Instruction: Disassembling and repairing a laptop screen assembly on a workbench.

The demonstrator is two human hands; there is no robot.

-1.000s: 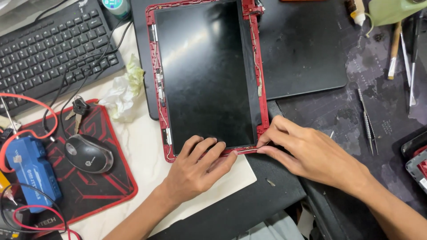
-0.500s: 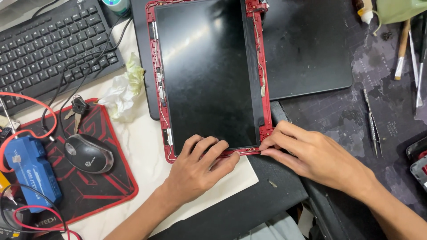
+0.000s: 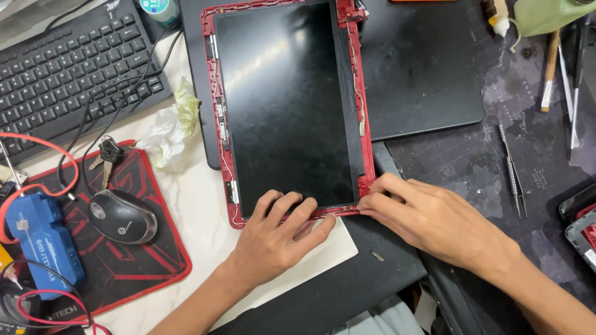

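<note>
A laptop screen panel (image 3: 285,105) lies flat in a red lid frame (image 3: 208,93) in the middle of the desk. My left hand (image 3: 276,239) rests flat on the frame's near edge, fingers spread over the lower rim of the glass. My right hand (image 3: 428,220) presses its fingertips against the frame's near right corner, where it seems to pinch the red edge. A thin black strip (image 3: 379,158) runs along the frame's right side, just above my right fingers. Neither hand carries a loose object.
A black keyboard (image 3: 68,74) sits far left, with a mouse (image 3: 121,216) on a red and black pad (image 3: 146,260) below it. A crumpled tissue (image 3: 167,130) lies by the frame. A blue device (image 3: 43,245), tweezers (image 3: 510,169) and tools (image 3: 546,68) surround the work area.
The view has shifted slightly; both hands stay on the frame's near edge. My right fingertips have slid a little along the near right corner.
</note>
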